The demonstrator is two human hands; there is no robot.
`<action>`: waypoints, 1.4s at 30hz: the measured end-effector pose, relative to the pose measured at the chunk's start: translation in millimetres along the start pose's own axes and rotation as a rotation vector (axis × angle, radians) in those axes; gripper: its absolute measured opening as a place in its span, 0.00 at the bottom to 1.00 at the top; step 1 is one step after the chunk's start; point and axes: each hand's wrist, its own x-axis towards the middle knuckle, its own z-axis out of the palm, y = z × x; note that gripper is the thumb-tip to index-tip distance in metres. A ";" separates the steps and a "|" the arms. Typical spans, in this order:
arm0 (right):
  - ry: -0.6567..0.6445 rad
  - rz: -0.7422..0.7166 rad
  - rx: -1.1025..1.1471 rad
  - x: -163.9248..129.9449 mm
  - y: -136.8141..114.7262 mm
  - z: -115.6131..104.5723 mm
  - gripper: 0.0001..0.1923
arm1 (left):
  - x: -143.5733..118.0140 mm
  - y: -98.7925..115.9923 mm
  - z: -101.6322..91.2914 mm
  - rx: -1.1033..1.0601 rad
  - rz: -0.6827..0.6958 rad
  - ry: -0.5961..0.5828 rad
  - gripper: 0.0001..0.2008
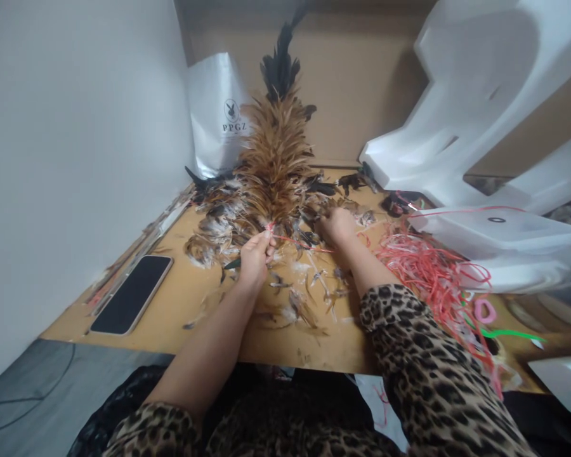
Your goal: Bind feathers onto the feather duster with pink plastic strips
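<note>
A long feather duster point(275, 143) of brown feathers with a black tip lies on the wooden board point(181, 311), pointing away from me. My left hand point(255, 254) pinches its near end, where a red string point(297, 242) is wound. The string runs taut to the right toward my right hand point(337, 225), which is closed among loose feathers point(219, 231); whether it grips the string or feathers is unclear. Both sleeves are leopard print.
A black phone point(132, 295) lies face up at the board's left. A tangle of red string point(431, 273) sits at the right. White foam pieces point(480, 120) stand at the right, a white bag point(219, 114) and cardboard at the back, a white wall at the left.
</note>
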 end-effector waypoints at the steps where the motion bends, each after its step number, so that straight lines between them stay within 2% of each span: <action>1: 0.015 0.026 0.172 -0.1 3.0 0.4 0.13 | -0.3 0.0 0.4 -0.004 -0.002 0.006 0.14; 3: -0.001 0.102 0.582 -0.7 7.8 2.3 0.12 | -0.7 0.1 1.1 -0.008 -0.008 0.012 0.14; 6: -0.105 0.211 1.120 -3.1 11.5 2.7 0.13 | -0.8 0.1 1.6 -0.004 -0.017 0.013 0.15; 9: -0.272 0.203 1.414 -7.8 10.4 -6.5 0.15 | -0.6 -0.5 1.7 0.005 -0.018 0.018 0.15; 12: -0.393 0.149 1.547 -15.8 1.1 -22.5 0.16 | -0.3 -1.7 1.8 0.006 -0.012 0.033 0.15; 17: -0.528 0.010 1.517 -38.4 -33.7 -38.1 0.17 | -0.1 -2.9 2.2 0.018 0.008 0.061 0.15; 21: -0.494 -0.143 1.292 -57.2 -60.9 -33.6 0.15 | -0.8 -3.2 2.8 0.033 0.013 0.063 0.15; 25: -0.521 -0.249 1.164 -67.0 -75.4 -30.3 0.16 | -1.9 -2.7 3.8 0.034 0.005 0.066 0.17; 31: -0.520 -0.210 1.045 -69.1 -79.1 -30.2 0.17 | -2.9 -5.8 4.5 0.048 0.011 0.041 0.19; 37: -0.448 -0.173 0.980 -66.3 -75.6 -18.4 0.17 | -5.0 -12.3 3.9 0.235 0.105 0.006 0.21; 42: -0.437 -0.155 0.983 -63.1 -73.0 -8.7 0.14 | -8.2 -11.6 6.0 0.271 0.143 -0.014 0.19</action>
